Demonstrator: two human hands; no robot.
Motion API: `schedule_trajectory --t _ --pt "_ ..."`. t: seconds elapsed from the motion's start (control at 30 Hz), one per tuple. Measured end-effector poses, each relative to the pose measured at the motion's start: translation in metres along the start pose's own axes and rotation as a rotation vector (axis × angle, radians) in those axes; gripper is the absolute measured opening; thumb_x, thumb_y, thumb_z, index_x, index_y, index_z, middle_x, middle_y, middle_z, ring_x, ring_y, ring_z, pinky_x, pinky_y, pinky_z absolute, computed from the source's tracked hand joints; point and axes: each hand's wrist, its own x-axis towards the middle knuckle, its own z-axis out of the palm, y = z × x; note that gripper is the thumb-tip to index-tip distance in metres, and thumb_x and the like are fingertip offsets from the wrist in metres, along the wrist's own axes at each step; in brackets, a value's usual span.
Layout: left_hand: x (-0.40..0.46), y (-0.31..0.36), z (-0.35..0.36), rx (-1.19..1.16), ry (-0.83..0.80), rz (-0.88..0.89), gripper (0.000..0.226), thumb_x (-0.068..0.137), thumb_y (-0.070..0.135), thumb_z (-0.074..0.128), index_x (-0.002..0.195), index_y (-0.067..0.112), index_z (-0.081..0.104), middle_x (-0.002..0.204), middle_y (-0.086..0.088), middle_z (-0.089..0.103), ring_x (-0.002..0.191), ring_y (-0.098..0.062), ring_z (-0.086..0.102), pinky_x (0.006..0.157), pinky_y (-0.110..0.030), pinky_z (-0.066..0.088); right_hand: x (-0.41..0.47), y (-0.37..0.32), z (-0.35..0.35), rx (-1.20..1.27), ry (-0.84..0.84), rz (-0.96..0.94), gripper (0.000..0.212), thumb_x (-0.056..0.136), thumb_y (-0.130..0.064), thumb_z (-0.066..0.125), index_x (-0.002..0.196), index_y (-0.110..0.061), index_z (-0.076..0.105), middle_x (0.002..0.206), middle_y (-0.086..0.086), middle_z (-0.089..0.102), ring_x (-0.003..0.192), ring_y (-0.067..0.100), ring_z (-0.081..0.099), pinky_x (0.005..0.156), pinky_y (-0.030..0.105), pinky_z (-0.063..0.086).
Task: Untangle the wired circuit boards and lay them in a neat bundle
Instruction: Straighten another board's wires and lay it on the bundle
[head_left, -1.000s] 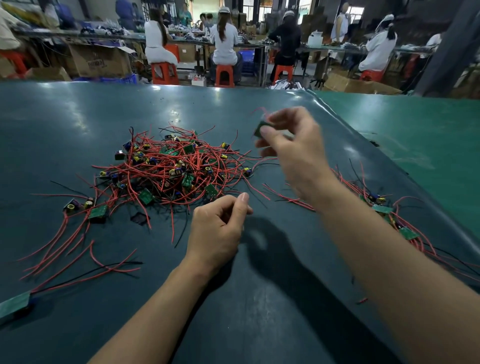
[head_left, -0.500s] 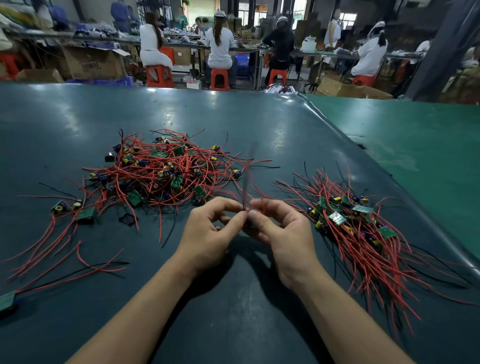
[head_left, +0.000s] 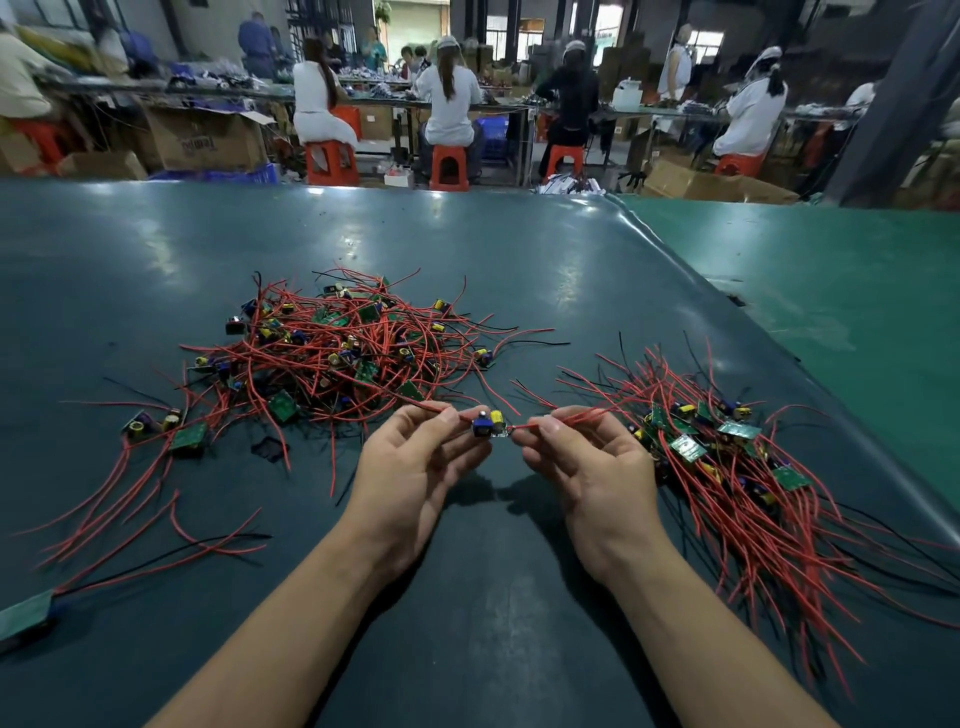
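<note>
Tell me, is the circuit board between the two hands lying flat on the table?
No, the circuit board hangs above the table, its red wires pinched by the left hand and right hand.

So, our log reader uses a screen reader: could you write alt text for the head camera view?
Two bare hands hold one small circuit board above a dark green table, the left hand and right hand each pinching one of its red wires. A tangled pile of wired boards lies behind the left hand; a straighter bundle lies beside the right.

Both hands raised side by side, fingertips pinched.
</note>
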Motion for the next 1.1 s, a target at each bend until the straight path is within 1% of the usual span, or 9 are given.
schedule_trajectory --t 0.17,0.27,0.37,0.5,0.67,0.73,0.83,0.97,1.1 --pt "-0.001 -0.004 0.001 0.225 -0.012 0.021 0.010 0.086 -0.002 0.061 0.089 0.006 0.056 0.075 -0.014 0.072 0.063 -0.021 0.072 0.059 -0.026 0.059 0.001 -0.002 -0.003 0.001 0.000 -0.015 0.010 0.078 0.005 0.066 0.080 -0.005 0.068 0.074 0.011 0.071 0.068 0.020 0.071 0.063 0.022 0.057" --pt "-0.001 -0.002 0.001 0.214 -0.008 0.024 0.010 0.082 0.003 0.064 0.090 0.006 0.061 0.074 -0.009 0.072 0.061 -0.015 0.069 0.058 -0.022 0.057 0.001 -0.005 -0.004 0.020 -0.023 0.032 0.008 0.069 -0.004 0.070 0.075 -0.009 0.072 0.075 0.011 0.072 0.064 0.018 0.070 0.060 0.022 0.057" --pt "0.001 0.002 0.001 0.122 0.052 0.024 0.013 0.077 0.016 0.067 0.089 0.011 0.067 0.076 -0.004 0.073 0.062 -0.011 0.064 0.059 -0.019 0.054 -0.003 -0.004 -0.002 -0.126 -0.098 -0.018 0.006 0.065 -0.009 0.073 0.069 -0.014 0.076 0.072 0.008 0.072 0.060 0.017 0.067 0.057 0.023 0.055" --pt "0.003 0.000 0.001 0.241 0.089 0.046 0.014 0.093 0.018 0.059 0.087 0.009 0.069 0.079 -0.009 0.072 0.068 -0.017 0.067 0.058 -0.024 0.056 -0.010 0.003 0.000 -0.379 -0.196 -0.170 0.010 0.073 -0.001 0.078 0.077 -0.010 0.076 0.075 0.007 0.074 0.069 0.015 0.068 0.063 0.024 0.056" --pt "0.001 -0.004 -0.002 0.391 0.005 0.102 0.008 0.090 0.007 0.062 0.096 0.006 0.068 0.081 -0.009 0.075 0.069 -0.015 0.071 0.061 -0.022 0.056 -0.010 -0.001 -0.001 -0.518 -0.310 -0.266 0.021 0.079 0.010 0.071 0.080 -0.011 0.075 0.082 0.005 0.076 0.079 0.012 0.071 0.073 0.024 0.056" --pt "0.002 -0.003 -0.003 0.346 0.006 0.074 0.009 0.090 0.007 0.061 0.095 0.005 0.068 0.081 -0.011 0.075 0.065 -0.017 0.069 0.059 -0.023 0.056 -0.011 -0.002 -0.003 -0.531 -0.383 -0.258 0.033 0.076 0.023 0.057 0.076 -0.005 0.074 0.079 0.006 0.075 0.079 0.013 0.071 0.070 0.023 0.053" --pt "0.001 -0.002 -0.001 0.348 0.000 0.057 0.013 0.080 0.016 0.067 0.087 0.006 0.069 0.071 -0.010 0.071 0.055 -0.014 0.063 0.054 -0.021 0.052 -0.010 0.000 -0.003 -0.510 -0.271 -0.232 0.048 0.079 0.027 0.043 0.084 -0.008 0.074 0.079 0.003 0.074 0.065 0.013 0.066 0.060 0.022 0.052" --pt "-0.005 -0.007 0.000 0.566 -0.120 0.109 0.010 0.079 0.015 0.070 0.079 0.005 0.069 0.064 -0.009 0.069 0.055 -0.012 0.063 0.052 -0.019 0.051 -0.008 -0.002 -0.001 -0.468 -0.221 -0.152 0.012 0.091 -0.005 0.064 0.091 -0.012 0.073 0.063 -0.008 0.066 0.055 0.001 0.055 0.053 0.014 0.045" --pt "-0.008 -0.009 0.000 0.681 -0.209 0.159 0.009 0.087 0.006 0.066 0.078 0.004 0.067 0.065 -0.007 0.070 0.057 -0.011 0.064 0.055 -0.021 0.053 -0.007 -0.003 -0.001 -0.540 -0.192 -0.220 0.010 0.085 -0.006 0.073 0.076 -0.011 0.073 0.062 -0.002 0.067 0.056 0.007 0.055 0.053 0.017 0.045"
